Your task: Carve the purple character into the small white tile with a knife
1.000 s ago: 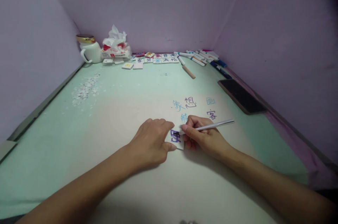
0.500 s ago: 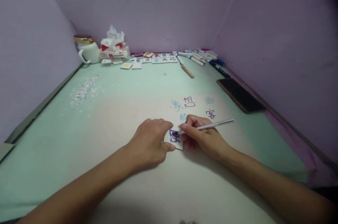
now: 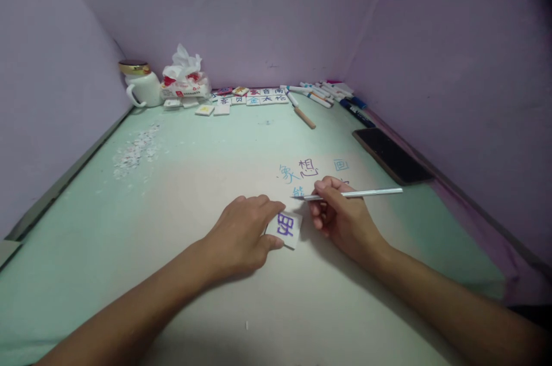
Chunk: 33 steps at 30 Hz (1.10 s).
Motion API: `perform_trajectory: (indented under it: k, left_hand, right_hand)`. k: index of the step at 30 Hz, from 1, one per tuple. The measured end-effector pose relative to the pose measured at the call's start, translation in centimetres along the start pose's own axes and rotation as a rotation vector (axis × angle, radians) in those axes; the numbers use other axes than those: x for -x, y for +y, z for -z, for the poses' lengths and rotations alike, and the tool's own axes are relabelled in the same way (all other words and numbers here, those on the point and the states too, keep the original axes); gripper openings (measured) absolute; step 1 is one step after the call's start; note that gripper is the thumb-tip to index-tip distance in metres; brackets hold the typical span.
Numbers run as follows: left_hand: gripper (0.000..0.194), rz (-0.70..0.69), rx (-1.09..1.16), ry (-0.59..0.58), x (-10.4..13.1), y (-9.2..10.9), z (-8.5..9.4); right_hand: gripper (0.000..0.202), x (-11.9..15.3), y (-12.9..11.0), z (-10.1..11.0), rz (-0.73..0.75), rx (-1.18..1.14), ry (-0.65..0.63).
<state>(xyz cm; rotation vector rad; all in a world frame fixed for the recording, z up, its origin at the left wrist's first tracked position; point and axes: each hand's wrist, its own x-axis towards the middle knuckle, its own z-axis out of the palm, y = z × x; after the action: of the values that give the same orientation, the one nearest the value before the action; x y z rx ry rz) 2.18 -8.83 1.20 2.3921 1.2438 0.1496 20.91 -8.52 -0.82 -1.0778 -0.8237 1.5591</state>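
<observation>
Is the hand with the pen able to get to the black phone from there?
Probably yes. The right hand holds the pen, and the phone lies flat just beyond it on the same side. Only bare table lies between them, though the pen keeps those fingers busy.

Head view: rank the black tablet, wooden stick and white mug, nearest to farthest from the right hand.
From the right hand:
1. Black tablet, right, near the wall.
2. Wooden stick, ahead, mid-table.
3. White mug, far left corner.
</observation>
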Motion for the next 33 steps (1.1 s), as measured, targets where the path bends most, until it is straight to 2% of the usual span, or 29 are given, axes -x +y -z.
perform_trajectory:
  k: [3,6,10,13,15,19,21,28,33]
  left_hand:
    - [0.047,-0.038,0.095,0.040,0.1,-0.7,0.3]
    - [0.046,-0.004,0.167,0.163,0.1,-0.6,0.2]
    - [0.049,0.110,-0.005,0.222,0.0,1.2,-0.8]
    - [0.037,0.106,-0.028,0.235,0.0,1.9,-1.6]
    - [0.033,0.029,0.025,0.268,0.2,1.6,-1.9]
    - [0.038,-0.310,0.047,0.433,0.6,0.5,-1.8]
    - [0.040,-0.435,0.045,0.479,0.9,0.4,-1.6]
    - [0.050,-0.514,0.075,0.466,1.3,0.8,-1.3]
    - [0.053,-0.550,0.054,0.410,1.2,0.1,-0.2]
  right_hand:
    - [0.032,-0.1,-0.1,-0.3,0.027,-0.010,0.043]
    - [0.033,-0.2,-0.1,-0.4,0.040,0.006,0.068]
    - [0.033,-0.3,0.0,-0.3,0.046,0.015,0.073]
    - [0.033,-0.4,0.0,-0.2,0.041,0.018,0.068]
    - [0.034,-0.4,-0.1,-0.3,0.034,0.011,0.069]
    - [0.036,-0.4,-0.2,-0.4,0.018,-0.010,0.060]
    - [0.036,-0.4,-0.2,-0.4,0.014,-0.018,0.057]
    - [0.035,-0.6,-0.2,-0.3,0.011,-0.019,0.058]
    - [0.037,-0.6,-0.1,-0.2,0.008,-0.021,0.043]
